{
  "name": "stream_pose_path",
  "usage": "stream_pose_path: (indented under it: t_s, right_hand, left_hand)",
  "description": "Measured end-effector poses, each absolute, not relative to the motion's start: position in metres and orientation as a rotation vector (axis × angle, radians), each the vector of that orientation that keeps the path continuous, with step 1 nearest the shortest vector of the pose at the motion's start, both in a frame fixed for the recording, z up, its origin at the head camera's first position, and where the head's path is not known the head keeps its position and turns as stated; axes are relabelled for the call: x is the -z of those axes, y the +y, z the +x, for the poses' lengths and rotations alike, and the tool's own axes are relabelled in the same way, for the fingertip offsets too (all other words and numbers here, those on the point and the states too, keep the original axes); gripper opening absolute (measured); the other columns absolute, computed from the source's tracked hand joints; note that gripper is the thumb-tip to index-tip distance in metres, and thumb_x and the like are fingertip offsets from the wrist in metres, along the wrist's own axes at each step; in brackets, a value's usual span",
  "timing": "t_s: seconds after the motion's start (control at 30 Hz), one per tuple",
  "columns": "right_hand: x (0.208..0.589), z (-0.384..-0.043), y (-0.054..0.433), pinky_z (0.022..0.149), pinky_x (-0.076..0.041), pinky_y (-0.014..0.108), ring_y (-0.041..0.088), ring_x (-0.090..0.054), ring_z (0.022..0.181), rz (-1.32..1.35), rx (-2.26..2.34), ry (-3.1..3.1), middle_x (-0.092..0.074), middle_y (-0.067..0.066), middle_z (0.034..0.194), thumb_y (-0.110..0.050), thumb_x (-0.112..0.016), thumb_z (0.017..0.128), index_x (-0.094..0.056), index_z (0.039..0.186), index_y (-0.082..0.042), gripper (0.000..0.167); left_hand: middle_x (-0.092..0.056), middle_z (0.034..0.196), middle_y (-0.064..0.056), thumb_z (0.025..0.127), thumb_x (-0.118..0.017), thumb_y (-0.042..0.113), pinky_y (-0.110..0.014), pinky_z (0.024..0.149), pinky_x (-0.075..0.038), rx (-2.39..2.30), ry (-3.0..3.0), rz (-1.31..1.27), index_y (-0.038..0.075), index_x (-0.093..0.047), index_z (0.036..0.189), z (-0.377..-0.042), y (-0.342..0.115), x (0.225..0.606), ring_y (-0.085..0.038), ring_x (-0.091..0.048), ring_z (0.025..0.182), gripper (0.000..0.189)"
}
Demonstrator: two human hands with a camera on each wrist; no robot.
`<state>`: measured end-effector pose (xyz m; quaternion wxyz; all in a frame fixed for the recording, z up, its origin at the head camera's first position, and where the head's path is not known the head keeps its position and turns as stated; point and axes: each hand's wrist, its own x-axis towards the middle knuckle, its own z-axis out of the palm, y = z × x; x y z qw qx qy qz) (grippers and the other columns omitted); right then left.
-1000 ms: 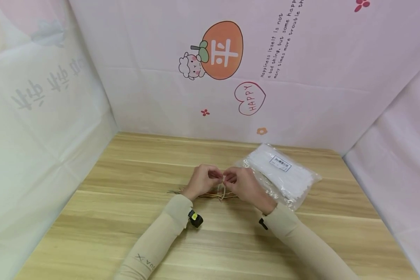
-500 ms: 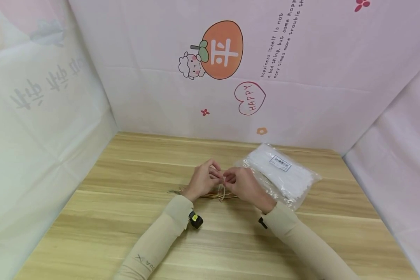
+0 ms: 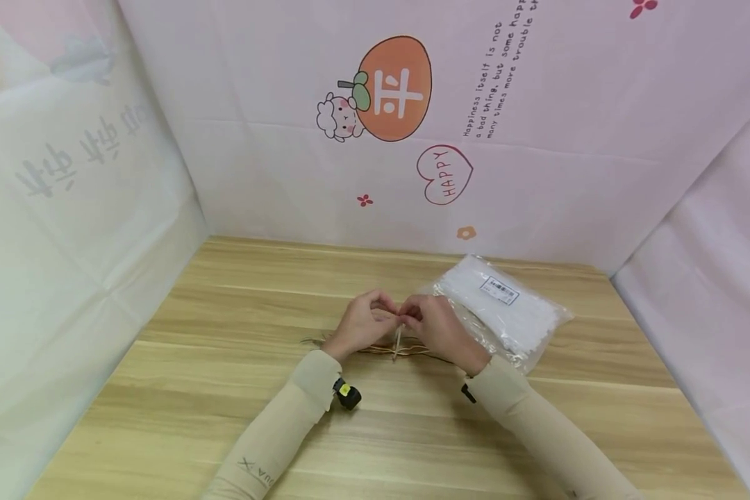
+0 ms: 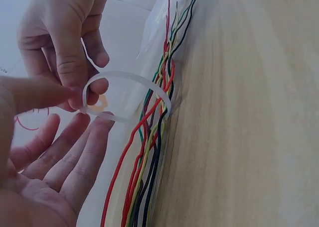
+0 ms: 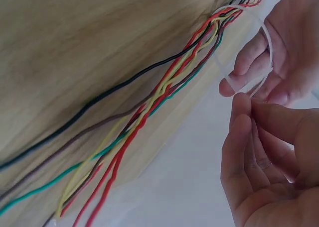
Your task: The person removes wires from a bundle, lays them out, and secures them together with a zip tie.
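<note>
A white cable tie (image 4: 119, 74) forms a loop around a bundle of thin wires (image 5: 162, 90) in red, yellow, black, green and brown. My left hand (image 3: 364, 323) pinches the tie near its joined end between thumb and index finger, its other fingers extended in the left wrist view. Opposite it, my right hand (image 3: 439, 328) pinches the tie at the same place, fingertips almost touching the left ones. The loop stands up from the wires, wider than the bundle. Fingers cover the tie's head, so its details are hidden.
Behind and beside the right hand lies a clear plastic bag (image 3: 475, 292) of white cable ties with a barcode label (image 3: 498, 290). The wooden table (image 3: 406, 437) is bounded by printed cloth walls (image 3: 275, 187) at the back and sides.
The left index finger, raised half a second ago, has come back down to the tie. Both hands stay together above the wires, and the tie's loop looks narrower in the head view.
</note>
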<state>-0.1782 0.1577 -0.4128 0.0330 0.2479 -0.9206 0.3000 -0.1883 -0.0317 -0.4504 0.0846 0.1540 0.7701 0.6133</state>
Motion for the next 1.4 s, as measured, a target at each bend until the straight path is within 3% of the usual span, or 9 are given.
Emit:
stream_pose_path:
  t_s: [0.23, 0.47, 0.63, 0.83, 1.17, 1.4]
  right_hand:
    - [0.412, -0.183, 0.158, 0.066, -0.056, 0.026, 0.012, -0.069, 0.076, 0.803, -0.883, -2.812, -0.078, 0.008, 0.091, -0.002, -0.075, 0.096, -0.077, 0.093, -0.006, 0.006]
    - [0.412, -0.183, 0.153, 0.068, -0.055, 0.026, 0.013, -0.066, 0.076, 0.845, -0.817, -2.801, -0.074, 0.006, 0.089, 0.000, -0.075, 0.095, -0.074, 0.091, -0.006, 0.007]
    - [0.412, -0.180, 0.149, 0.066, -0.053, 0.026, 0.013, -0.061, 0.073, 0.817, -0.738, -2.799, -0.068, 0.004, 0.084, 0.006, -0.074, 0.091, -0.069, 0.087, -0.008, 0.016]
    - [0.416, -0.178, 0.145, 0.059, -0.048, 0.024, 0.012, -0.056, 0.067, 0.790, -0.686, -2.734, -0.065, 0.003, 0.079, 0.016, -0.069, 0.078, -0.065, 0.083, -0.009, 0.025]
    - [0.405, -0.184, 0.146, 0.058, -0.048, 0.028, 0.015, -0.056, 0.065, 0.738, -0.773, -2.585, -0.063, 0.004, 0.075, 0.015, -0.064, 0.082, -0.062, 0.082, -0.008, 0.024]
    - [0.387, -0.190, 0.142, 0.059, -0.049, 0.027, 0.017, -0.060, 0.066, 0.726, -0.909, -2.414, -0.065, 0.008, 0.075, 0.020, -0.054, 0.080, -0.060, 0.084, -0.005, 0.026]
  left_hand:
    - [-0.065, 0.131, -0.016, 0.096, -0.074, 0.003, -0.035, 0.084, -0.064, -1.836, 2.239, 0.479, 0.005, -0.063, 0.113, -0.186, -0.031, 0.449, -0.030, -0.077, 0.106, 0.021]
    - [-0.070, 0.115, -0.015, 0.096, -0.074, 0.002, -0.033, 0.086, -0.063, -1.754, 2.366, 0.552, 0.003, -0.062, 0.101, -0.184, -0.031, 0.447, -0.030, -0.077, 0.107, 0.013]
    - [-0.072, 0.102, -0.011, 0.094, -0.076, 0.003, -0.031, 0.090, -0.061, -1.698, 2.458, 0.585, 0.005, -0.063, 0.095, -0.185, -0.032, 0.447, -0.020, -0.074, 0.099, 0.013]
    - [-0.072, 0.095, -0.006, 0.093, -0.077, 0.004, -0.026, 0.083, -0.058, -1.622, 2.514, 0.588, 0.008, -0.063, 0.090, -0.186, -0.034, 0.446, -0.011, -0.069, 0.089, 0.015]
    - [-0.072, 0.087, -0.002, 0.090, -0.080, 0.006, -0.025, 0.073, -0.049, -1.440, 2.594, 0.623, 0.007, -0.059, 0.083, -0.183, -0.036, 0.448, -0.009, -0.061, 0.077, 0.023]
    - [-0.065, 0.077, 0.003, 0.089, -0.082, 0.006, -0.023, 0.068, -0.044, -1.315, 2.664, 0.625, 0.007, -0.055, 0.078, -0.179, -0.034, 0.451, -0.008, -0.054, 0.071, 0.030]
